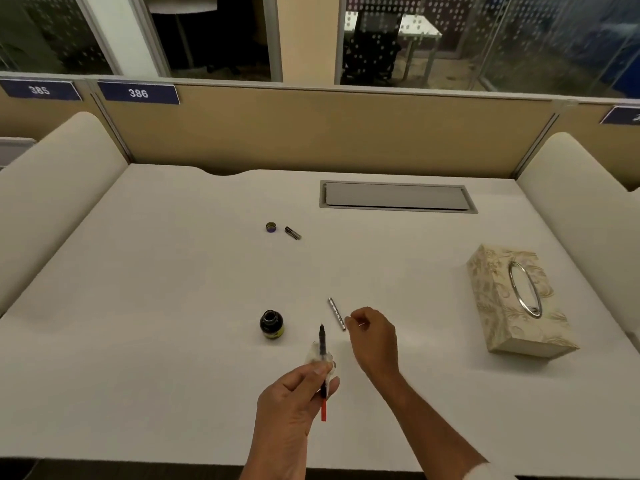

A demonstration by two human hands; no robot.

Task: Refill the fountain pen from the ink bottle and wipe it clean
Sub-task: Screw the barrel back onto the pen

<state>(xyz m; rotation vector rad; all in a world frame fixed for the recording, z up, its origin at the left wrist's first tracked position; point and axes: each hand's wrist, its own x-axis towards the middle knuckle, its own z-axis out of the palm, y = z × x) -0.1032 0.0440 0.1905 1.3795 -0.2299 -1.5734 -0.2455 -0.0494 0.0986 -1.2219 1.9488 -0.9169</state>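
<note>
My left hand [298, 386] grips the fountain pen's inner section [322, 344], nib pointing away, its red converter end sticking out below my fingers, with a crumpled white tissue [313, 355] held against it. The open ink bottle [271, 324] stands just left of the nib. The silver pen barrel [337, 313] lies on the desk to the right of the nib. My right hand [372, 336] hovers beside the barrel's near end, fingers curled, touching nothing that I can see. The bottle's cap [270, 227] and the dark pen cap [293, 233] lie farther back.
A patterned tissue box [498, 306] sits at the right. A grey cable hatch [398, 196] is set into the white desk [156, 289] at the back. Cream side partitions flank the desk, with a tan divider behind.
</note>
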